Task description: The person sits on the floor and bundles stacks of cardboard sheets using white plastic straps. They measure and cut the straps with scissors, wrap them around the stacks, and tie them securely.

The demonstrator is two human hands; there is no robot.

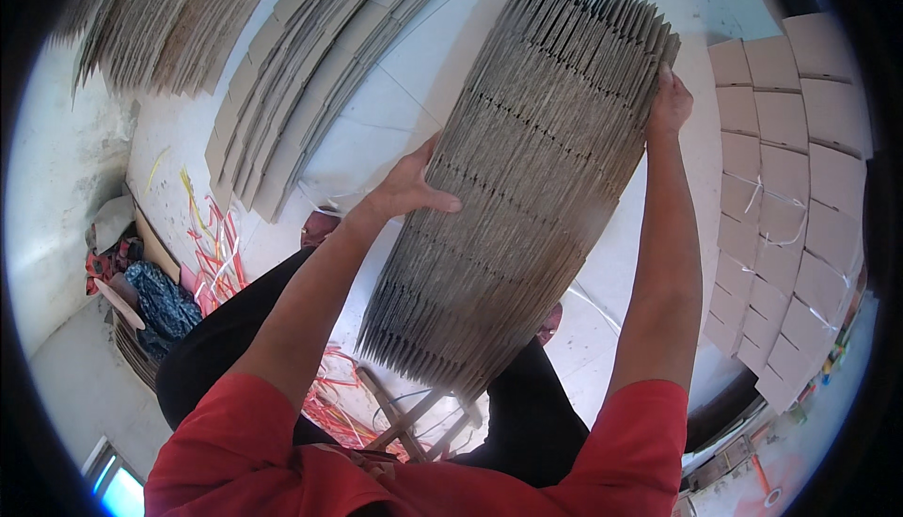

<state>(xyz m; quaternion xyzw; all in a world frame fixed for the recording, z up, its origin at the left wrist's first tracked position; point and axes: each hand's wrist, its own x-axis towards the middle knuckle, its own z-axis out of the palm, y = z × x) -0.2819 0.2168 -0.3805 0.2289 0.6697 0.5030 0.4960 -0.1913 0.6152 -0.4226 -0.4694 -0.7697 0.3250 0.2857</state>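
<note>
Floor (376,131), straps (340,415) below held cardboard stack (527,178)

"What sort of place is this?"

"A small workshop, by the look of it. There's a bundle of cardboard (536,178) mid-view, stacked cardboard (320,65) in rows at eleven o'clock and flattened boxes (785,122) at three, tied with white string (781,238)."

"And the room?"

"Pale floor (400,98), red and white strips (224,239) scattered at nine, stained wall (108,127) behind."
</note>
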